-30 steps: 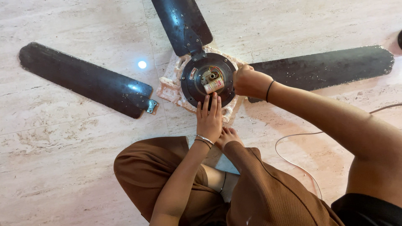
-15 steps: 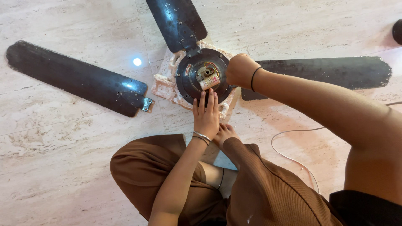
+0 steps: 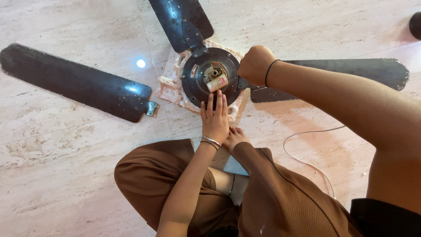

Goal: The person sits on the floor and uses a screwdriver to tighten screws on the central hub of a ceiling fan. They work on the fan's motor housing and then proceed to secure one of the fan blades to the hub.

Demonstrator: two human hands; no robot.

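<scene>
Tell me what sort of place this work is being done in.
Probably a room in a home, with the work done on the ground: a polished marble-like floor, a dismantled ceiling fan lying on it with one detached blade, and the person sitting cross-legged, left hand on the motor.

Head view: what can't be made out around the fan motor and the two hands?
- Whatever the right hand grips: hidden inside the closed fist.
- Root of the right-side blade: covered by that fist and forearm.
- Motor housing lower rim: under the left hand fingers.
- Dark object: cut off by the right edge.
- White wire ends: behind the leg and arm.
</scene>
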